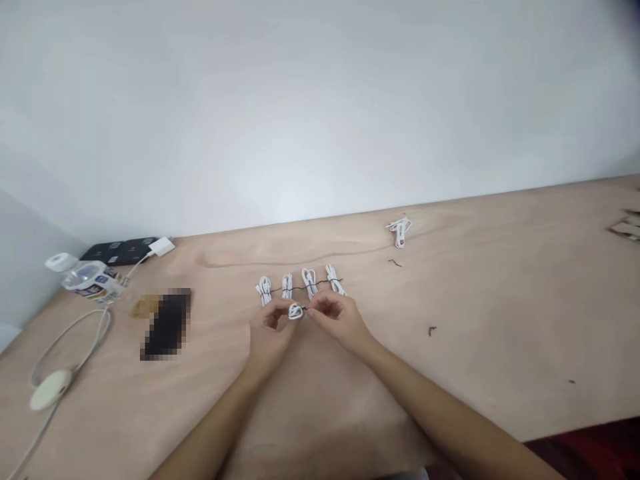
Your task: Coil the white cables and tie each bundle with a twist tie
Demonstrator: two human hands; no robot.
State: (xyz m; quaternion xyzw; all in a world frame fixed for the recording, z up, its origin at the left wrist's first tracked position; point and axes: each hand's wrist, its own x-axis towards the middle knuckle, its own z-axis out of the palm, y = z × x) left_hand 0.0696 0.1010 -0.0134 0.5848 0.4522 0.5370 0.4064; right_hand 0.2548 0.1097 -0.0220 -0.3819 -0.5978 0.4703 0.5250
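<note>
Between the fingers of my left hand (273, 333) is a small coiled white cable (295, 312). My right hand (343, 320) pinches a short dark twist tie (307, 309) at the right side of that coil. Just beyond my hands several bundled white cables lie in a row, among them one at the left end (265, 291) and one at the right end (335, 280). A thin dark tie runs across the row from bundle to bundle. My right hand partly covers the lower end of the rightmost bundle.
Farther back lies another white cable bundle (399, 232), with loose dark ties (433, 331) nearer on the right. On the left are a plastic bottle (95, 281), a blurred dark object (167, 325), black boxes (120, 251), a white charger (162, 247) and a cord with an inline switch (51, 390).
</note>
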